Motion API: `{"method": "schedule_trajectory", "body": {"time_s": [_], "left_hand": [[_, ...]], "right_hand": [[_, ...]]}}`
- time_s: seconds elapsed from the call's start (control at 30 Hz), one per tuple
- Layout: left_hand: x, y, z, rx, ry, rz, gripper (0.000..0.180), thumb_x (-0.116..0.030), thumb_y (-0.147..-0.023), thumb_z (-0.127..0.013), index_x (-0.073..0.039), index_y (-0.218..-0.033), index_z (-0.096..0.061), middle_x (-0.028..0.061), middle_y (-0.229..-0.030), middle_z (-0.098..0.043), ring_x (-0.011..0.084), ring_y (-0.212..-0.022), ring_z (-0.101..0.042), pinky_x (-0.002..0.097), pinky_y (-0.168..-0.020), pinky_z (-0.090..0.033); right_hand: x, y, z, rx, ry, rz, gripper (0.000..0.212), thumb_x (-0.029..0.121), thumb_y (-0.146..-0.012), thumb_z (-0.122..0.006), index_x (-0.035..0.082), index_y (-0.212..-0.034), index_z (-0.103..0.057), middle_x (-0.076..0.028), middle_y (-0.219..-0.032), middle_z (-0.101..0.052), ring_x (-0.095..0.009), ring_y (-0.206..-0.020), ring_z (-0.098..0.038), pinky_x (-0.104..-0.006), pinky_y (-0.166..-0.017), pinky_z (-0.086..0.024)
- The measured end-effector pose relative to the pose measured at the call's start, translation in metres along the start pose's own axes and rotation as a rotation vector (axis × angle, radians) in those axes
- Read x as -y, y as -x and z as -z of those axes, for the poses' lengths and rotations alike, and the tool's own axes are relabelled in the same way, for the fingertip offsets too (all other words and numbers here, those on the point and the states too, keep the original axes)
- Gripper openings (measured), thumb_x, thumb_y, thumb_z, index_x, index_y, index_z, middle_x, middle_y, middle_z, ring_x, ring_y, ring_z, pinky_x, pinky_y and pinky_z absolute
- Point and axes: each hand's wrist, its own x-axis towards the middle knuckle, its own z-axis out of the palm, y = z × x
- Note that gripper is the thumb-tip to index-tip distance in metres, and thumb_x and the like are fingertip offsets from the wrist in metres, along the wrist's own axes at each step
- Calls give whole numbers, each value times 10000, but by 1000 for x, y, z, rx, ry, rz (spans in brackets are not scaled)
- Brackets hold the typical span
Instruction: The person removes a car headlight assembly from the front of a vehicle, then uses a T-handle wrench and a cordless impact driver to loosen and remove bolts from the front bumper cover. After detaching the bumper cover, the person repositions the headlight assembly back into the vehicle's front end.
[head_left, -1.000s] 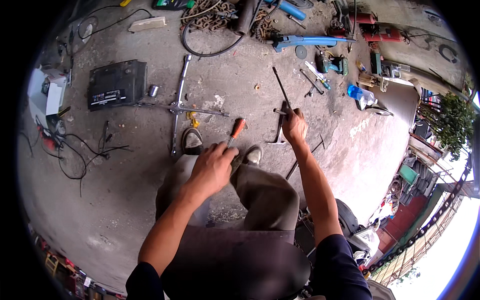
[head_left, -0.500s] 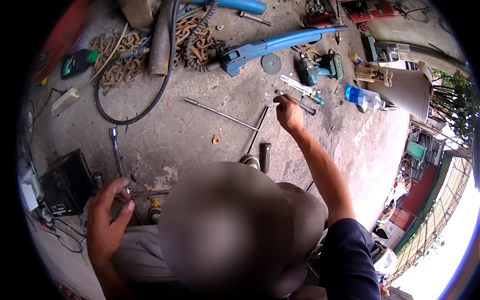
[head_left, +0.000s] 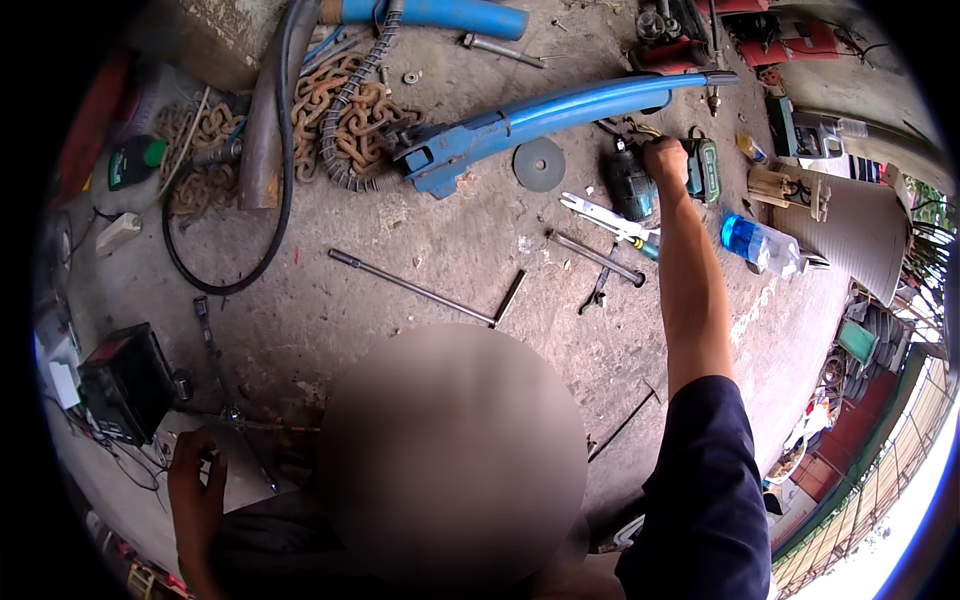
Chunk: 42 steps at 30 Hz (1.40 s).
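Observation:
My right hand (head_left: pixel 667 162) is closed around the handle of a teal and black cordless impact driver (head_left: pixel 632 187) lying on the concrete, its battery (head_left: pixel 706 170) to the right of my fist. At lower left, my left hand (head_left: pixel 200 472) is bent with thumb and fingers apart, holding nothing. Just beyond its fingertips lies a cross-shaped wheel wrench (head_left: pixel 207 330). Below the driver are a white tool or package (head_left: pixel 598 215), a long bolt (head_left: pixel 598 258) and a small wrench (head_left: pixel 597 292). An L-shaped bar (head_left: pixel 415 287) lies mid-floor. A round blur hides the lower middle.
A blue curved metal part (head_left: pixel 560 108) and a grinding disc (head_left: pixel 540 164) lie at the far side. Rusty chains (head_left: pixel 355 125) and a black hose (head_left: pixel 285 190) are far left. A black box (head_left: pixel 127 380) stands left; a bottle (head_left: pixel 760 243) lies right.
My right hand has moved right and away from me, from the long bolt to the impact driver. My left hand has come off the wheel wrench and drawn back.

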Motion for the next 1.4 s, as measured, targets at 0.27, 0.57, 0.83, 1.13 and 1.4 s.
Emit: {"method": "schedule_trajectory", "body": {"time_s": [0.27, 0.57, 0.83, 1.13, 1.4], "left_hand": [[-43, -34, -32, 94, -112, -149, 288, -116, -880, -634, -11, -1147, -603, 209, -1112, -603, 409, -981, -607, 427, -857, -485], [-136, -146, -101, 218, 470, -300, 369, -77, -860, -651, -12, -1216, -576, 177, -1177, -585, 337, -1057, -604, 395, -929, -468], [-208, -167, -179, 330, 649, -668, 492, -75, -860, -671, -23, -1321, -508, 187, -1115, -619, 351, -1022, -624, 383, -891, -503], [-1, -95, -125, -21, 399, -90, 266, -248, -985, -582, 8, -993, -655, 39, -828, -623, 100, -726, -541, 278, -669, -450], [28, 57, 20, -165, 258, 346, 196, -185, -961, -603, 11, -968, -605, 103, -683, -579, 203, -577, -545, 349, -578, -428]], "right_hand": [[4, 1, 22, 50, -32, -73, 490, 387, -760, -719, 65, -1128, -708, -172, -1206, -670, -313, -1130, -646, -398, -931, -521], [-17, 147, 44, -71, -701, 332, 280, 240, -836, -664, -18, -908, -581, -137, -800, -643, -201, -718, -571, -350, -729, -503], [19, 307, 97, 975, -886, 598, 226, 174, -920, -690, 5, -1028, -585, -46, -850, -621, -104, -768, -577, -278, -694, -499], [-111, 36, 15, -271, 299, 924, 509, 74, -825, -580, 51, -1324, -479, -149, -1195, -570, -333, -1157, -534, -453, -981, -413], [-35, 53, -22, -177, 733, 909, 611, 353, -907, -579, 47, -1404, -400, -72, -1238, -592, -239, -1145, -581, -473, -911, -424]]}}
